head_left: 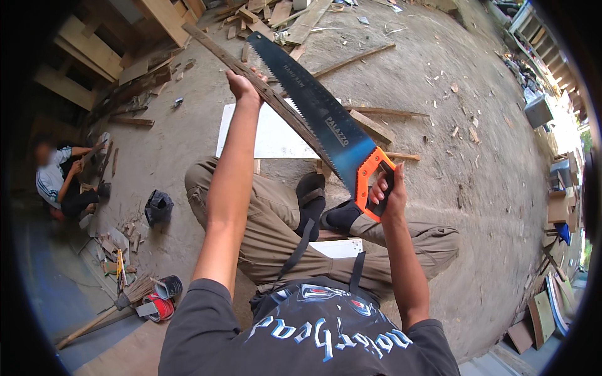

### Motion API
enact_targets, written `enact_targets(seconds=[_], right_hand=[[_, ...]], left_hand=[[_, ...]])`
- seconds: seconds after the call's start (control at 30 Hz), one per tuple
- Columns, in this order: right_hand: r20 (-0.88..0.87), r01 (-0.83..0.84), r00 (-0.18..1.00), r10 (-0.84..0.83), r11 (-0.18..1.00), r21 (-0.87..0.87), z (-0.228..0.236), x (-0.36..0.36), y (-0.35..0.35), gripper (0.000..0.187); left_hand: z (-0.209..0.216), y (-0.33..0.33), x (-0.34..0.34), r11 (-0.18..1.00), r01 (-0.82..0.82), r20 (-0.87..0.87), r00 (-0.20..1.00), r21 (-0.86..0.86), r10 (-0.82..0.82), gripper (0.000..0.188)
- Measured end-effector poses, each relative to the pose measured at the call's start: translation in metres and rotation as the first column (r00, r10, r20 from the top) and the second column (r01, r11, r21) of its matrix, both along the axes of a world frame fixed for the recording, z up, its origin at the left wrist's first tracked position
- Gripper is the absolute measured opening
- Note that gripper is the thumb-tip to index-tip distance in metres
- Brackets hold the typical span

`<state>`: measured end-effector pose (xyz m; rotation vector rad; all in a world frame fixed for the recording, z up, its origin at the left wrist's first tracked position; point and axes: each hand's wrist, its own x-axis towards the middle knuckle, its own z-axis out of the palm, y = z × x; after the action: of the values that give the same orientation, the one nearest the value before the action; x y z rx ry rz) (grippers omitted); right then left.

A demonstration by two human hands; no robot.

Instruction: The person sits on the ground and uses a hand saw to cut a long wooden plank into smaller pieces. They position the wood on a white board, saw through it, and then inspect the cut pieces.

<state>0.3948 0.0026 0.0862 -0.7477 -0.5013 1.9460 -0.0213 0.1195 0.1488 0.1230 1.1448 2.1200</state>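
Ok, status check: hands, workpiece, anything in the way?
Left hand gripping long, narrow brown wooden strip. Right hand closed on orange-handled handsaw with dark toothed blade. Blade alongside strip, contact unclear. Left hand looks close to blade.

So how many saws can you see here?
1: the orange-handled saw in the right hand, its toothed edge facing the wooden strip in the left hand. Whatever the other person at far left holds is unclear, and scraps could hide more.

A woodworking shop, judging by the handsaw, wood offcuts and floor (dusty, strewn with chips).
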Motion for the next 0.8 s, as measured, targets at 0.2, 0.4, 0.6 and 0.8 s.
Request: enact_targets(seconds=[0.2,0.4,0.6,0.8], right_hand=[[0.103,-0.005,0.995,0.002,1.000,0.027,0.009,-0.004,-0.002,0.046],[0.165,-0.013,0.986,0.014,1.000,-0.006,0.026,-0.010,-0.013,0.044],[0.216,-0.006,0.976,0.011,1.000,-0.022,0.037,-0.004,-0.012,0.044],[0.214,0.033,0.976,-0.033,0.999,0.000,0.035,0.001,-0.014,0.046]], left_hand=[[0.010,-0.005,0.029,0.983,0.097,0.048,0.993,0.158,-0.105,0.052],[0.013,-0.013,0.022,0.978,0.040,0.011,0.999,0.206,-0.043,0.046],[0.028,-0.018,0.035,0.967,0.045,0.017,0.999,0.249,-0.050,0.041],[0.028,-0.012,0.040,0.950,0.077,0.028,0.996,0.303,-0.089,0.045]])
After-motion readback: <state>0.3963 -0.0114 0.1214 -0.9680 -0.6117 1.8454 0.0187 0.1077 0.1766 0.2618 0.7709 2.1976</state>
